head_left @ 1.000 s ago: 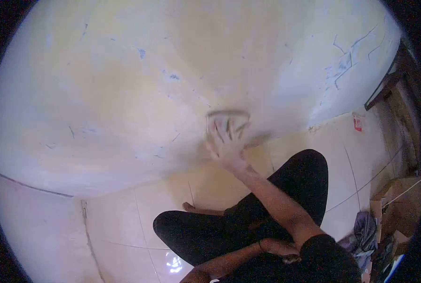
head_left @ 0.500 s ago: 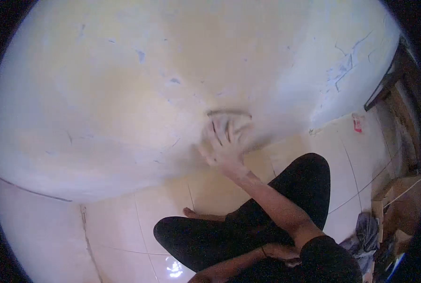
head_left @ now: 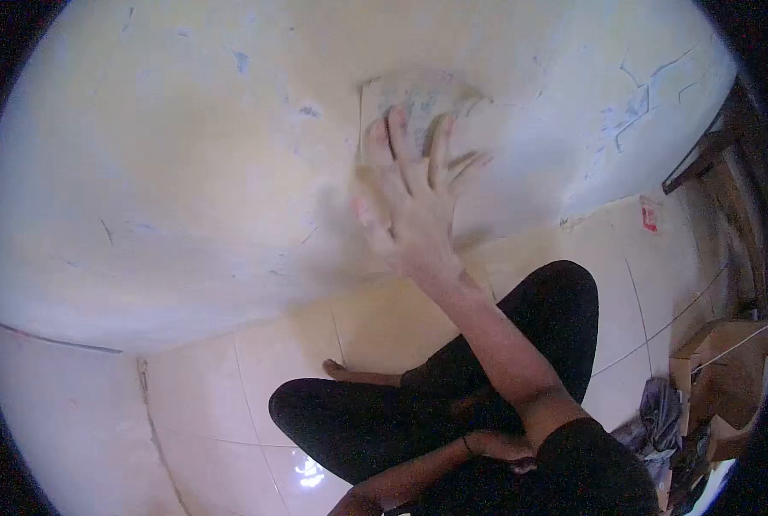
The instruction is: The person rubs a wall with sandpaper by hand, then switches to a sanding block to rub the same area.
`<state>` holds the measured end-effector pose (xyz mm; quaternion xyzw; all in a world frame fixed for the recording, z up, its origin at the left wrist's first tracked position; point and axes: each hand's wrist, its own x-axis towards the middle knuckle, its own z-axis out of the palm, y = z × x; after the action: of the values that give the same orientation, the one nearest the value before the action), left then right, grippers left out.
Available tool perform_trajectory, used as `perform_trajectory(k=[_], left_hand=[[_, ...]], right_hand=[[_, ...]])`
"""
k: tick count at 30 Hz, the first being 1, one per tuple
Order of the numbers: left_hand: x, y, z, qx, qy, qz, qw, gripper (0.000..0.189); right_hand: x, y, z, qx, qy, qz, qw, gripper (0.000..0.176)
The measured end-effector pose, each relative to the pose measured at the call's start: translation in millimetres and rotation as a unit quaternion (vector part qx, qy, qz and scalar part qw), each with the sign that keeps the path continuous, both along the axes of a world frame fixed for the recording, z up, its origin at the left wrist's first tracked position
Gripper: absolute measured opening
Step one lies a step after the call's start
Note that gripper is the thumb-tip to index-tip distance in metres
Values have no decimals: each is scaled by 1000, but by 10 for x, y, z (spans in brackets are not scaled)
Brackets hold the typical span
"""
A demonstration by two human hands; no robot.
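Observation:
My right hand (head_left: pixel 414 193) is raised against the pale wall (head_left: pixel 186 172), its fingers spread over a sheet of sandpaper (head_left: pixel 418 90) with marks on its back. The sheet lies between the hand and the wall, and its upper edge lifts a little past the fingertips. Some of the sheet is hidden under the fingers. Down in my lap, my left hand (head_left: pixel 500 447) rests beside my right upper arm, with a dark band at the wrist. Its fingers are dim and mostly hidden against the black clothing.
Blue-grey chipped patches (head_left: pixel 633 107) and cracks mark the wall. My crossed legs (head_left: pixel 341 421) sit on the tiled floor (head_left: pixel 220 404) close to it. At the right are a cardboard box (head_left: pixel 719 357), a dark plastic bag (head_left: pixel 659 408) and wooden furniture (head_left: pixel 736 189). A red label (head_left: pixel 648 213) lies near the wall.
My right hand has moved up the wall with the sandpaper, away from the floor edge. The view has shifted slightly. My left hand stays in my lap.

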<state>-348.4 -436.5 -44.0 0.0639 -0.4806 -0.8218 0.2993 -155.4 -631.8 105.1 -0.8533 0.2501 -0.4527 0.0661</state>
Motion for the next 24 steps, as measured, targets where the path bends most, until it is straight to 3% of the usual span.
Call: perform_trajectory(k=[2,5,7,9,11,13,15,16,17,19,21,23,24], left_hand=[[-3,-65,24,1,6,-21,1000,37],[-12,-159,145,93,-46,-93,990,34],[-158,-3,-54,-51,-36,18,998,31],[-330,103,-328,-47,-12,20,999,29],[-378,100,-592,89,17,-90,992,29],[-60,-62,-51,57,-12,-73,996,29],[-21,-146,78,105,-30,-90,990,29],[-178,-97,-83,173,-32,-114,978,29],[-257,-65,-182,244,-33,-138,959,29],[-13,-25,198,118,-55,-32,991,29],[-2,59,196,40,-45,6,998,29],[-159,34,-273,-9,-16,-20,1000,28],[-230,65,-430,-74,-26,13,997,28]], right_hand=[[84,-102,-164,-24,-29,-17,999,72],[141,78,-1251,-33,71,16,997,70],[168,149,-1036,-5,48,18,999,67],[81,165,-589,16,10,5,1000,67],[44,-25,-38,16,-55,-27,998,68],[74,-58,-212,21,-30,-14,999,71],[144,-54,-816,-25,19,-14,999,75],[153,20,-1164,-69,57,-22,996,77],[127,99,-1172,-29,57,-3,998,77],[172,249,-1176,60,52,26,996,77],[89,98,-402,30,9,4,999,77],[-39,-104,59,33,-43,-12,998,78],[-80,-187,181,26,-73,-22,997,78]])
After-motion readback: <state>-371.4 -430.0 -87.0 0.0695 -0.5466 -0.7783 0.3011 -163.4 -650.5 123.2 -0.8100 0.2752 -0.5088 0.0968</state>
